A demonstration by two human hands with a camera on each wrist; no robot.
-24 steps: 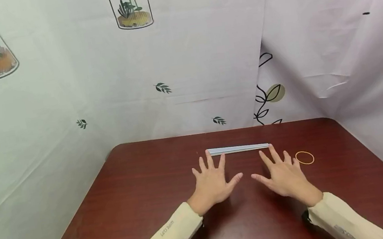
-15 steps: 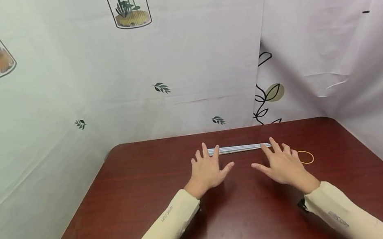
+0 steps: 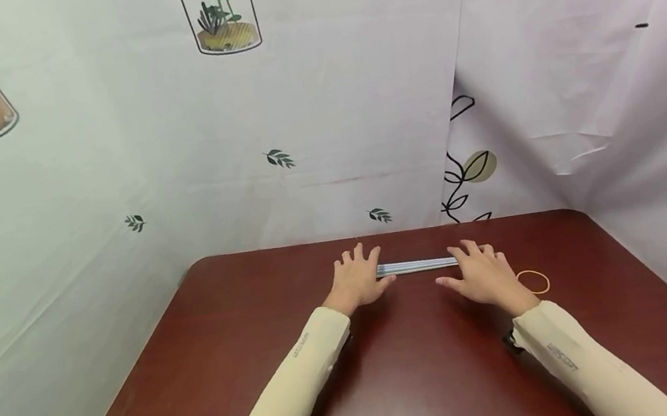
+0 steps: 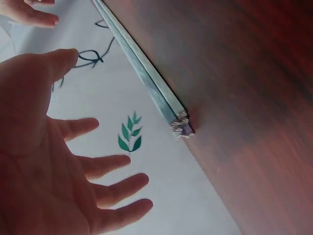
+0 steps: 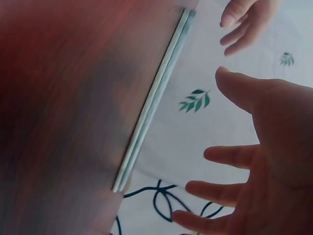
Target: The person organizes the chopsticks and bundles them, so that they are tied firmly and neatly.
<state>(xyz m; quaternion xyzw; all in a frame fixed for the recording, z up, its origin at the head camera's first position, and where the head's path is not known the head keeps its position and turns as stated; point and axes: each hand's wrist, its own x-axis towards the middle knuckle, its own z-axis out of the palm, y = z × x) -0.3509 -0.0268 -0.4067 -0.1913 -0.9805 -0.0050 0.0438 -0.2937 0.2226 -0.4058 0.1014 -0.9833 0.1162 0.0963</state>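
Note:
Pale blue-white chopsticks (image 3: pixel 416 266) lie side by side across the far part of the table, with patterned silvery ends on the left. In the left wrist view the chopsticks (image 4: pixel 146 73) run past the fingertips, apart from them. My left hand (image 3: pixel 357 282) hovers at their left end, fingers spread, hiding that end in the head view. Over the right end reaches my right hand (image 3: pixel 482 274), its fingers loosely extended. The right wrist view shows the chopsticks (image 5: pixel 154 100) beyond its palm, with a gap between. Both hands hold nothing.
A thin yellow rubber band (image 3: pixel 532 271) lies on the table just right of my right hand. The dark red-brown table (image 3: pixel 234 366) ends at a white printed cloth (image 3: pixel 317 95) that hangs behind it and along both sides.
Both hands have moved forward over the table to the two ends of the chopsticks, their fingers less widely spread. The chopsticks and rubber band stay where they were.

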